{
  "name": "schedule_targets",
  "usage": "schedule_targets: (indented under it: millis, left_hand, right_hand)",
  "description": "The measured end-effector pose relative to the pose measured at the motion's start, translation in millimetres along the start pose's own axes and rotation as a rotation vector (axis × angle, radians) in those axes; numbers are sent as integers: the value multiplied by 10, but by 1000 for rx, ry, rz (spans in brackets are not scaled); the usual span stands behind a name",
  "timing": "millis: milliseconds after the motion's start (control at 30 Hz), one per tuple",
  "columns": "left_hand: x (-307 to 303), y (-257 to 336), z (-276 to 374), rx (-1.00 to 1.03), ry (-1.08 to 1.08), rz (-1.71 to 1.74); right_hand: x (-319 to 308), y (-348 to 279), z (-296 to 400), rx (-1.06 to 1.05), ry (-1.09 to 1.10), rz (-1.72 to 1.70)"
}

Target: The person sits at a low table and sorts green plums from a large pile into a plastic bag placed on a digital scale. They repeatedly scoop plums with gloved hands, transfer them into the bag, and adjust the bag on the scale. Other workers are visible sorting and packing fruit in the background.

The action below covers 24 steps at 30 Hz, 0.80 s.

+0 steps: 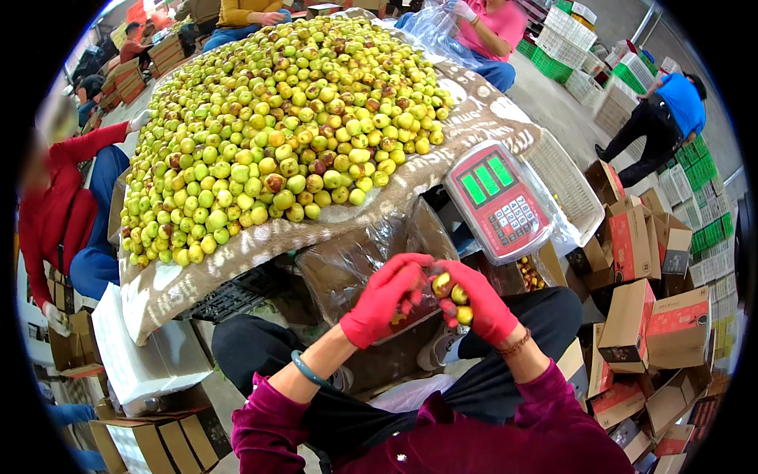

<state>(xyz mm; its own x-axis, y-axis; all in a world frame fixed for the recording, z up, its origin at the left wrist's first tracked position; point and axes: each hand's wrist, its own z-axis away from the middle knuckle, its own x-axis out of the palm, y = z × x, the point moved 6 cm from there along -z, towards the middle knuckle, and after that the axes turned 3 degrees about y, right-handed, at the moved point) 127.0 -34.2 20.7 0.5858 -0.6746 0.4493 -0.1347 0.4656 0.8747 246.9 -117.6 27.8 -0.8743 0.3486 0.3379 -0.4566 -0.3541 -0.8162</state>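
Note:
My left hand, in a red glove, is raised above my lap with its fingers curled near my right hand. Its fingertips are blurred, so I cannot tell whether anything is in them. My right hand, also gloved in red, holds green-brown jujubes; three show between its fingers. Below both hands is a cardboard box lined with clear plastic. Beyond it, a large heap of green and brown jujubes lies on a brown patterned blanket.
A red digital scale stands right of the box, beside a white plastic basket. Cardboard cartons pile up at my right. A white foam box is at my left. Co-workers sit around the heap.

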Motion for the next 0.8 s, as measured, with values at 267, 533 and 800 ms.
schedule_targets:
  millis: [267, 533, 800]
  left_hand:
    - [-428, -147, -98, -156, 217, 129]
    - [-448, -291, -113, -262, 269, 111]
    - [-344, -340, -133, -227, 203, -137]
  right_hand:
    - [2, 42, 27, 116, -198, -455]
    - [-338, -8, 169, 31, -154, -477]
    - [-2342, -1070, 869, -620, 511, -290]
